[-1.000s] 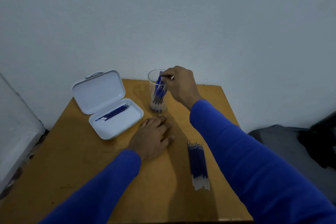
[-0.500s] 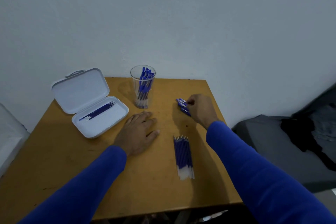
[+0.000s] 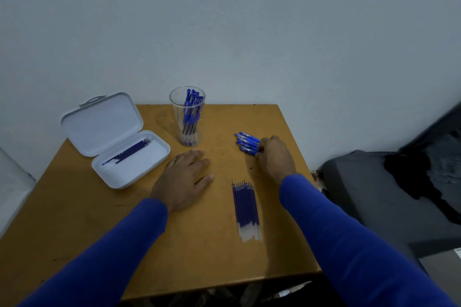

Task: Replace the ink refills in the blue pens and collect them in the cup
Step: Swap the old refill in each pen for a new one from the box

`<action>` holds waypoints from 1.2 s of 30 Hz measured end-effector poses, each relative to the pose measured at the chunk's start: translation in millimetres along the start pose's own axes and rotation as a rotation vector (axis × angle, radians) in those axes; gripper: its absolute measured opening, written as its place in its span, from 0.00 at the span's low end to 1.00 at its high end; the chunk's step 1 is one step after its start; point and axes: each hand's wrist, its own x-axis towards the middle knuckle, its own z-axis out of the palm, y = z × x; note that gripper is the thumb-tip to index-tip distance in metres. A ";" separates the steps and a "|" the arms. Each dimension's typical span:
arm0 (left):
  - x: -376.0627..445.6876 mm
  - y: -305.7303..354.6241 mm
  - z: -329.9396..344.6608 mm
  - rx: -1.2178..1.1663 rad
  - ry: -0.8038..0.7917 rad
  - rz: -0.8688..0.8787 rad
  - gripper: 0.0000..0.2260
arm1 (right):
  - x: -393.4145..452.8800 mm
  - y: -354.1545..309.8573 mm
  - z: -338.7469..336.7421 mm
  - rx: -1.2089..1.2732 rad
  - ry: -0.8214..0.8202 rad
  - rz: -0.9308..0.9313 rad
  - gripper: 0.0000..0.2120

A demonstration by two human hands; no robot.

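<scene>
While the left hand point(image 3: 183, 178) was laid flat on the desk point(image 3: 174, 257), fingers spread, the blue pens point(image 3: 247, 143) right of the cup point(image 3: 187, 119) were reached by the right hand point(image 3: 275, 157); its grip could not be told.

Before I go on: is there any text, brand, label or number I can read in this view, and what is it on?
None can be read.
Pens by the right hand: small white labels, too blurred to read.
Pens in the cup: any markings are too small to tell.
Refills, white case and table: no text visible.
</scene>
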 end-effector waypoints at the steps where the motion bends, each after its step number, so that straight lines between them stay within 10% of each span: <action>1: 0.3 -0.2 0.5 -0.002 0.002 0.001 0.26 | 0.2 0.4 1.5 0.007 -0.001 0.003 0.06; 36: -27.4 -8.3 -2.9 -0.057 0.034 -0.016 0.24 | -30.7 -63.8 -15.0 0.153 -0.129 -0.060 0.11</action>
